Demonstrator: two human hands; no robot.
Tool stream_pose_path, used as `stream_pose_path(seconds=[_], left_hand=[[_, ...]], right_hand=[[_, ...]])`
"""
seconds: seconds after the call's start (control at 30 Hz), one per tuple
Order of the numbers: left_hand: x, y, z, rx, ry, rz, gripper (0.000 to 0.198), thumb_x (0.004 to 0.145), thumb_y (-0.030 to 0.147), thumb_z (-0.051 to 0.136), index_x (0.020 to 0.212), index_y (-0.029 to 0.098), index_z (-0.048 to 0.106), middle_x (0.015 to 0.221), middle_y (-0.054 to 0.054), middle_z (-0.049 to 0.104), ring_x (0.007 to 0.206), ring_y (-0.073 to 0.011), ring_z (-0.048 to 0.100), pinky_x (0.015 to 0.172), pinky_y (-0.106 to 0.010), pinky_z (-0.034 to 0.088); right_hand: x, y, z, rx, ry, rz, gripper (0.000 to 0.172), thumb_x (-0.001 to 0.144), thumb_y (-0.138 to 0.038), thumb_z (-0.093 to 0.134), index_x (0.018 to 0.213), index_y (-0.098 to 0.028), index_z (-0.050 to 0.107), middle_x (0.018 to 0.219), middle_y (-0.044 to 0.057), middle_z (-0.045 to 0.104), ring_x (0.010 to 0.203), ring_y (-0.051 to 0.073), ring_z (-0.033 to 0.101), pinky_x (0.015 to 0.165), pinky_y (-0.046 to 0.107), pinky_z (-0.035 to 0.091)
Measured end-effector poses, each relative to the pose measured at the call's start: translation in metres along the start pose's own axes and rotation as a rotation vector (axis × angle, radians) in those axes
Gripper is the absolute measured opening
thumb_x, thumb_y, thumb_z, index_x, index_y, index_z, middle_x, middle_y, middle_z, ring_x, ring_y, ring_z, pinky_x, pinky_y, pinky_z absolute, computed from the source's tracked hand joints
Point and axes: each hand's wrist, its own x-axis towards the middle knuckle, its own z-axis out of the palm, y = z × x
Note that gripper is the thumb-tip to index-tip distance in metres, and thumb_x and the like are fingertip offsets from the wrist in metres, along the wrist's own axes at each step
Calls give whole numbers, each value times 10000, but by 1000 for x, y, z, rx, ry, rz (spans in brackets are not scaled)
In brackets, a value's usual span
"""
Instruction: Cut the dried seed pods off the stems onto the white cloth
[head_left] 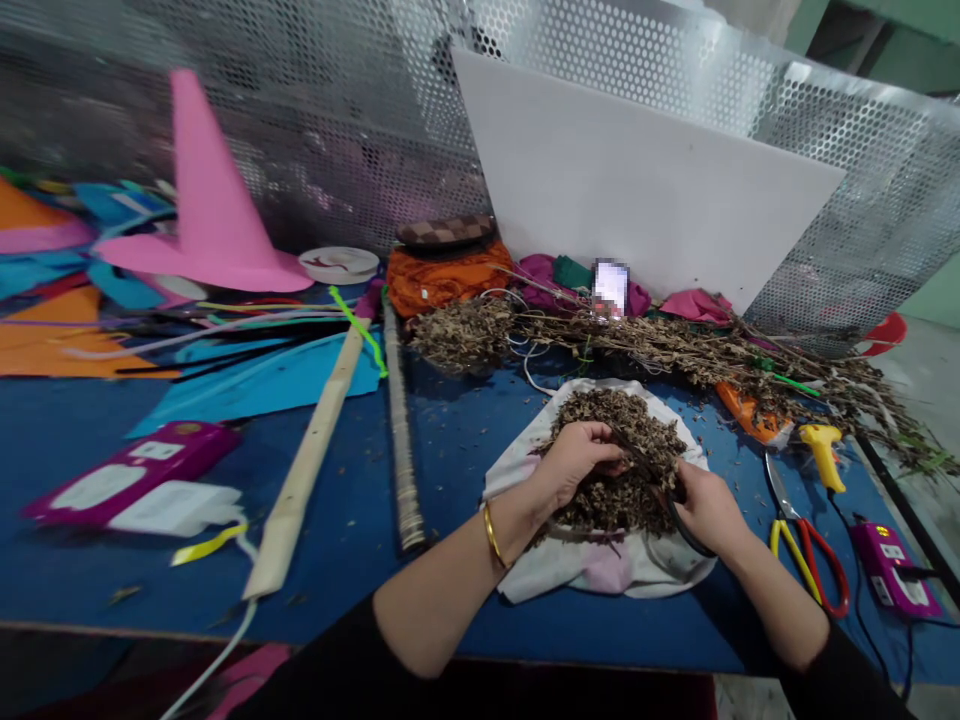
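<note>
My left hand (581, 462) is closed in a pinch on a dried plant sprig, over a heap of crumbled dried leaves (611, 505). The heap lies on a white cloth (517, 570) spread on the blue table. At the heap's right side, my right hand (709, 508) is wrapped round the dark handles of a pair of scissors (691, 535). The scissors' blades point toward my left hand, partly hidden among the dried leaves. A gold bangle (493, 535) circles my left wrist.
Dried branches (675, 345) lie along the back, near a lit phone (610, 288). Red-and-yellow-handled scissors (806, 550) and a yellow glue gun (823, 450) are at right. A wooden stick (307, 460), a wrapped rod (401, 450) and a pink cone hat (214, 200) are at left.
</note>
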Motion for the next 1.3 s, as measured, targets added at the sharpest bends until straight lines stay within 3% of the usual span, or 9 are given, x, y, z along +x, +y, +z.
stream_pose_path(seconds=[0.27, 0.53, 0.67, 0.87, 1.07, 1.3], left_hand=[[3, -5, 3, 75, -16, 23, 115, 496, 81, 659, 583, 116, 594, 484, 6, 600, 448, -109, 558, 467, -216, 472], [2, -4, 0, 26, -59, 6, 205, 495, 148, 757, 648, 94, 632, 536, -1, 617, 459, -87, 547, 469, -197, 465], [1, 2, -3, -76, -35, -59, 233, 526, 110, 755, 730, 104, 643, 619, -11, 651, 514, -102, 600, 549, -221, 523], [1, 11, -10, -239, -129, -116, 346, 583, -13, 666, 908, 106, 657, 859, -85, 708, 697, -125, 661, 721, -234, 549], [3, 7, -7, -139, 14, -38, 309, 610, -26, 615, 888, 106, 639, 710, -26, 698, 574, -108, 640, 589, -220, 548], [3, 2, -2, -4, 33, 22, 216, 591, 38, 646, 751, 138, 539, 540, 8, 655, 483, -130, 624, 517, -233, 520]], right_hand=[[0, -5, -2, -72, 56, -16, 397, 845, -421, 486, 1166, -187, 488, 1054, 102, 629, 903, 215, 608, 700, 250, 387], [1, 3, 5, -18, 26, -9, 194, 851, -368, 473, 932, -209, 549, 835, 53, 668, 781, 188, 624, 633, 224, 365], [0, -1, 0, 46, 82, 34, 248, 864, -410, 463, 998, -218, 547, 869, 53, 667, 808, 195, 625, 648, 234, 388], [-1, -3, -8, 7, 91, 83, 438, 830, -496, 511, 1164, -213, 505, 1076, 91, 619, 925, 228, 606, 732, 278, 417], [0, -4, -6, -31, 67, 51, 481, 818, -484, 534, 1212, -212, 488, 1066, 86, 612, 918, 217, 603, 720, 272, 415], [0, -8, -6, -76, 35, 42, 500, 819, -480, 539, 1229, -203, 470, 1066, 94, 609, 905, 218, 598, 719, 267, 396]])
